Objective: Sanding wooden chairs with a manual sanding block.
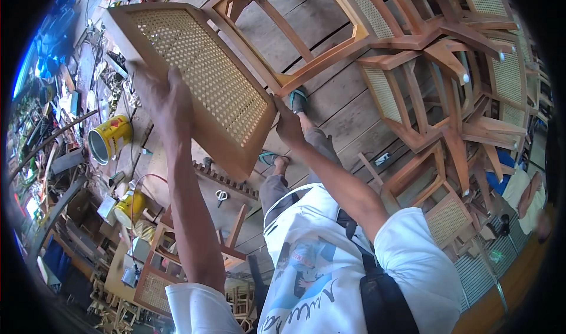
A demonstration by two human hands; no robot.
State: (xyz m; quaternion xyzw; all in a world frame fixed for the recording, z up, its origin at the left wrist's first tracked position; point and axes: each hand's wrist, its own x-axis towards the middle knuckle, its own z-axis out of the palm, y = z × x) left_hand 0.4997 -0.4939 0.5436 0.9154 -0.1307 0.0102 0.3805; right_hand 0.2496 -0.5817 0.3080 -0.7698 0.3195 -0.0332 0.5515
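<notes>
A wood-framed panel with woven cane (206,69) is tilted up in front of me, its frame light brown. My left hand (165,98) grips its left edge, thumb lying on the face and fingers behind. At the lower right edge my right hand (288,125) holds the frame near its corner, with fingertips partly hidden. Right beside the panel is a wooden chair frame (318,63) with an open rectangular middle and legs showing through. The panel's right edge runs along this frame; I cannot tell whether the two are joined.
Several wooden chairs with cane panels (451,86) are stacked to the right. Left of me are a yellow bucket (112,138), another yellow can (131,207) and scattered scrap. A notched wooden strip (227,181) and scissors (221,198) lie near my feet. Another person (526,201) is at far right.
</notes>
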